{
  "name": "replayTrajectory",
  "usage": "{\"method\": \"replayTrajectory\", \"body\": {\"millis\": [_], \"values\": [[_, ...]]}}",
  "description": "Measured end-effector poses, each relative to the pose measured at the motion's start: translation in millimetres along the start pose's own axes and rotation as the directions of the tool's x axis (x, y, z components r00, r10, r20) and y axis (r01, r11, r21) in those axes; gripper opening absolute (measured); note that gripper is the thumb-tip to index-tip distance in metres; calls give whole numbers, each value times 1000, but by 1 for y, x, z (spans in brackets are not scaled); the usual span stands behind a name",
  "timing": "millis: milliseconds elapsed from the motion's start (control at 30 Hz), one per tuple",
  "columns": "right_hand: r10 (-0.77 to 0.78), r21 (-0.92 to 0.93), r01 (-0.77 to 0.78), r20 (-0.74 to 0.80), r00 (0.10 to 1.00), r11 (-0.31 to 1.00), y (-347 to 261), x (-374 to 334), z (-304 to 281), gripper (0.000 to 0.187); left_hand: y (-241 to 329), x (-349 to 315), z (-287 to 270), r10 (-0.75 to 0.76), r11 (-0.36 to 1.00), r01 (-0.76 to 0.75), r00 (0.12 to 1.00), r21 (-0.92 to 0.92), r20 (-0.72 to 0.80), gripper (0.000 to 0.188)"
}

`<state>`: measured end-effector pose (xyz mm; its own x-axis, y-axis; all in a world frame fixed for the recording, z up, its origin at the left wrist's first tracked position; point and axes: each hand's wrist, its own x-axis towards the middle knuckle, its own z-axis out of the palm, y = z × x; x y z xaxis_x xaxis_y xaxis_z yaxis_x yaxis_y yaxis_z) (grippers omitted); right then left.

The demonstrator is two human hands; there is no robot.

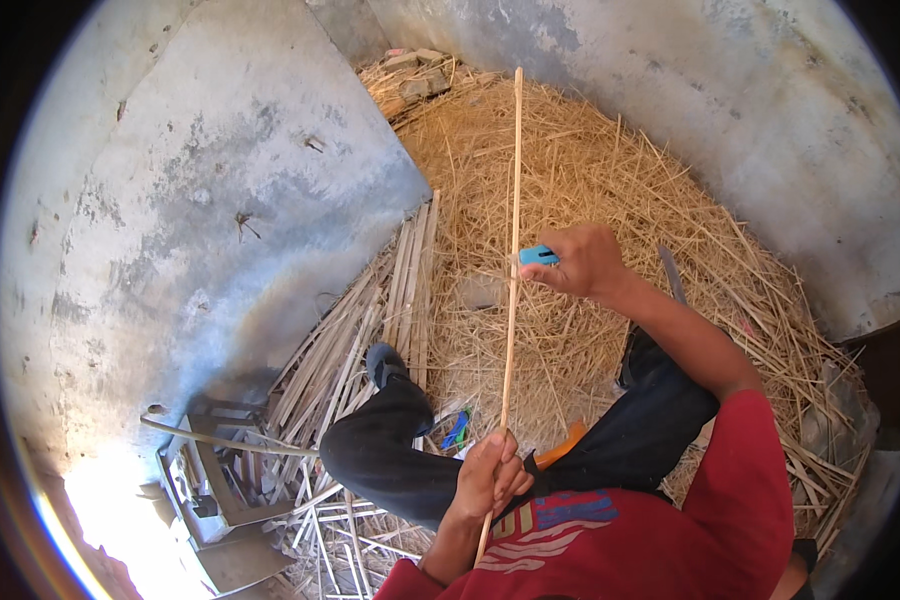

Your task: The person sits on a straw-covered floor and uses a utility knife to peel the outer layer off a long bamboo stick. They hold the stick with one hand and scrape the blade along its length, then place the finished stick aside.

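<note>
A long, thin, pale strip of bamboo or wood (514,200) runs upright through the middle of the view, its far end above the shavings. My left hand (492,474) is closed around its lower part, close to my red shirt. Higher up, my right hand (582,262) grips a blue box cutter (539,256), with its front end against the strip. The cutter's blade is too small to make out. My legs in dark trousers (380,440) are bent on either side.
Straw-like shavings (570,170) cover the floor. Split strips (395,290) lie in a pile beside the left wall (200,180). A metal blade (672,275) rests at the right, an orange object (562,445) between my legs. A grey metal frame (220,480) stands lower left.
</note>
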<state>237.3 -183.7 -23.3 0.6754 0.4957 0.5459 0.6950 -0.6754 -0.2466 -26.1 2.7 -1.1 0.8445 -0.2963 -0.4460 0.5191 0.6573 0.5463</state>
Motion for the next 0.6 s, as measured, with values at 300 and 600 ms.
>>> {"method": "replayTrajectory", "body": {"millis": [300,600], "values": [[14,-8,-15,-101,995,1000,33,1,4,65,-18,-28,-9,-23,989,23,1000,144,2,35],[688,-175,-751,-310,656,637,222,-12,-57,75,-48,-93,-28,-213,897,217,976,385,-55,35]]}}
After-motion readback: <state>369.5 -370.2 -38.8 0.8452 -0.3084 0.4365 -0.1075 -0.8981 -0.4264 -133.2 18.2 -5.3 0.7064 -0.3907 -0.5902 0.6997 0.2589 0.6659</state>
